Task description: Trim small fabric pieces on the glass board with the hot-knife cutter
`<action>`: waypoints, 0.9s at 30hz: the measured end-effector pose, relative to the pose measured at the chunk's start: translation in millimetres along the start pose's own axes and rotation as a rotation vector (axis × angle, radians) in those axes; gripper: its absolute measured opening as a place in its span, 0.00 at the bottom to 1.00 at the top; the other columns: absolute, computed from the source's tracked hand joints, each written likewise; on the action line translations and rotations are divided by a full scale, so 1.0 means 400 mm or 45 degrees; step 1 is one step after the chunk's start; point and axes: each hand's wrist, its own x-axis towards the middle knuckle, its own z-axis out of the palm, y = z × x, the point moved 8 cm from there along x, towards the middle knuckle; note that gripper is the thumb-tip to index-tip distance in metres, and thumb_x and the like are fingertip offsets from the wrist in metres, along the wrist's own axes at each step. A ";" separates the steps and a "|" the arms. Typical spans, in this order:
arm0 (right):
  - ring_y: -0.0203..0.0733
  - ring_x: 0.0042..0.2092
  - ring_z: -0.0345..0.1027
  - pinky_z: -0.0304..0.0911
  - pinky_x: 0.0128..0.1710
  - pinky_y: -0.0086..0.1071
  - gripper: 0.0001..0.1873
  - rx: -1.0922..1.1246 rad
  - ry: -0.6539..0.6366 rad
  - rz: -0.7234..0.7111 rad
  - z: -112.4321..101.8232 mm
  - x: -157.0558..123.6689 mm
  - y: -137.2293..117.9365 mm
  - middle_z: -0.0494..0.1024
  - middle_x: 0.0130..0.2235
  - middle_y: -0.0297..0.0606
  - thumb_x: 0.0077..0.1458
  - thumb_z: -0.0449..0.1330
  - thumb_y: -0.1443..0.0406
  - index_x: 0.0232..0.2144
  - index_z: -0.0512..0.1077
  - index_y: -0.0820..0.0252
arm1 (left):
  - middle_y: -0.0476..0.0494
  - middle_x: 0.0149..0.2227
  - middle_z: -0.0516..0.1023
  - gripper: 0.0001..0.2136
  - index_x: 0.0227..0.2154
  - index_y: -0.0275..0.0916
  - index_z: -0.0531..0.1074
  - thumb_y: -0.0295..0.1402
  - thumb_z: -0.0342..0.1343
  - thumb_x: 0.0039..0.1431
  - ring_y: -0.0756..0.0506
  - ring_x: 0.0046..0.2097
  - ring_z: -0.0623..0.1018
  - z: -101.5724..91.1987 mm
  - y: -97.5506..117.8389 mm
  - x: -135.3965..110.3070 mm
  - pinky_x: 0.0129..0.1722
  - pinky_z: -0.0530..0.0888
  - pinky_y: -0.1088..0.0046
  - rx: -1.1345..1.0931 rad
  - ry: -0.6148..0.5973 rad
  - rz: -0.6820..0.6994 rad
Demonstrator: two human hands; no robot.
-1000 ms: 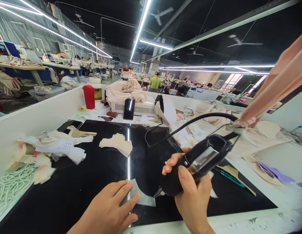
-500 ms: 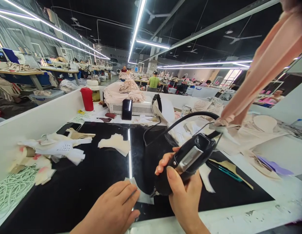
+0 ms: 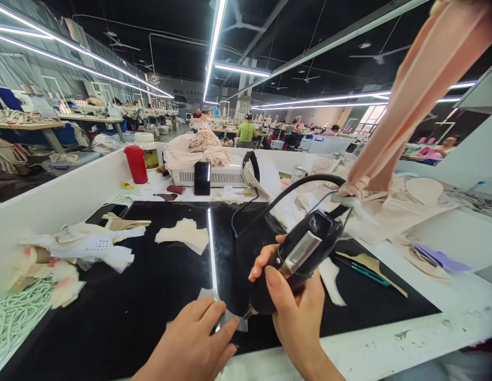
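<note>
My right hand [image 3: 297,307] is wrapped round a black corded power tool [image 3: 295,251] with a silver plate on its side. Its narrow metal tip points down to the left, at the right end of a small translucent grey fabric piece [image 3: 241,324]. My left hand [image 3: 196,336] rests over that piece, fingers lying on it and pressing it against the black mat [image 3: 123,328]. Part of the piece is hidden under these fingers. A knotted pink fabric strip [image 3: 383,127] runs down from above to the tool's rear end, beside its black cable [image 3: 301,182].
At left lie white fabric scraps [image 3: 99,243] and pale green cord [image 3: 19,312]. A cream fabric piece [image 3: 184,235] is on the mat. Teal tweezers [image 3: 367,272] lie right. A red cup [image 3: 136,164] and phone [image 3: 202,179] stand behind. White side walls [image 3: 71,211] border the table.
My left hand has shifted slightly right over the grey piece, covering more of its middle. The tool's tip remains at the piece's right end. The whole view has shifted a little.
</note>
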 end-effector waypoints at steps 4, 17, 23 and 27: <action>0.38 0.29 0.73 0.70 0.27 0.31 0.15 -0.037 0.028 0.006 -0.009 -0.003 -0.002 0.78 0.33 0.30 0.59 0.68 0.61 0.47 0.70 0.48 | 0.43 0.45 0.80 0.11 0.49 0.43 0.76 0.39 0.56 0.69 0.41 0.43 0.79 -0.002 0.002 0.000 0.42 0.78 0.65 0.008 0.048 -0.005; 0.35 0.29 0.72 0.71 0.29 0.30 0.15 -0.033 0.061 -0.002 -0.024 -0.001 -0.001 0.77 0.35 0.30 0.60 0.67 0.63 0.48 0.71 0.47 | 0.42 0.43 0.81 0.09 0.46 0.45 0.76 0.39 0.55 0.68 0.40 0.42 0.80 -0.008 0.011 -0.002 0.41 0.78 0.63 0.068 0.116 0.000; 0.35 0.29 0.73 0.70 0.28 0.28 0.14 -0.060 0.030 -0.007 -0.019 -0.005 0.002 0.78 0.34 0.29 0.61 0.66 0.63 0.48 0.70 0.46 | 0.43 0.42 0.81 0.10 0.46 0.45 0.76 0.40 0.58 0.66 0.41 0.41 0.80 -0.008 0.015 -0.003 0.40 0.78 0.63 0.074 0.125 0.003; 0.35 0.30 0.73 0.72 0.30 0.29 0.13 -0.069 0.056 0.036 -0.026 -0.009 0.007 0.78 0.34 0.29 0.61 0.66 0.63 0.47 0.70 0.48 | 0.43 0.41 0.82 0.10 0.46 0.45 0.76 0.40 0.58 0.65 0.40 0.40 0.80 -0.006 0.018 -0.002 0.40 0.78 0.63 0.088 0.137 0.005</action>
